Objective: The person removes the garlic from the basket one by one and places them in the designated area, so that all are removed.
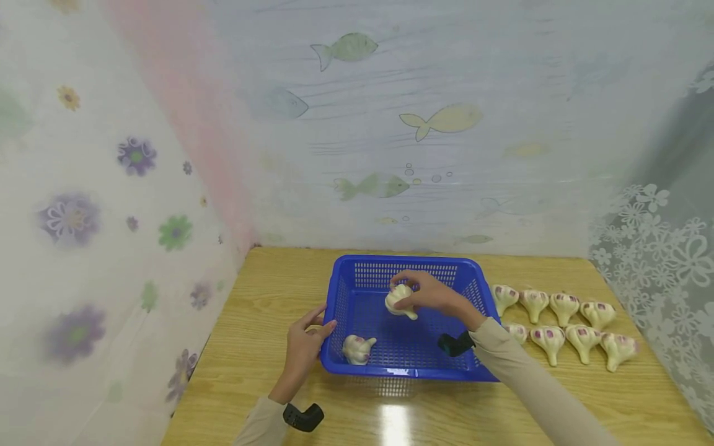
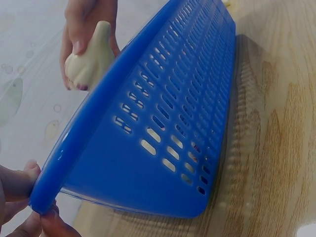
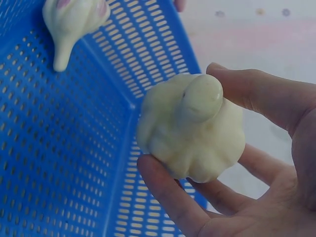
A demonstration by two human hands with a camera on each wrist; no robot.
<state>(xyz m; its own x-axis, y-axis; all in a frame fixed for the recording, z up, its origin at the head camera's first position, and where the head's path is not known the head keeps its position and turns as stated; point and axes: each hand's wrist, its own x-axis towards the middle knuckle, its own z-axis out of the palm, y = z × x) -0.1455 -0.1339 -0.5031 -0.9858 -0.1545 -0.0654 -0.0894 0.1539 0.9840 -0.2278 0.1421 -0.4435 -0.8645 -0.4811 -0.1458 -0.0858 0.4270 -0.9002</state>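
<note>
A blue perforated plastic basket (image 1: 415, 373) stands on the wooden table. My left hand (image 1: 304, 344) pinches the basket's left rim between thumb and fingers, as the left wrist view shows close up. Above the basket floor, my right hand (image 1: 432, 294) grips a garlic bulb (image 3: 190, 131) by its sides, its stem toward the wrist camera. Another garlic bulb (image 1: 357, 350) lies inside the basket at the near left corner; the right wrist view shows this lying bulb (image 3: 74, 19) at its top.
Two rows of garlic bulbs (image 1: 549, 339) lie on the table (image 1: 268, 285) to the right of the basket, partly behind the right forearm. Patterned curtains (image 1: 418, 93) hang behind and at both sides. Each wrist wears a small black device (image 1: 304, 418).
</note>
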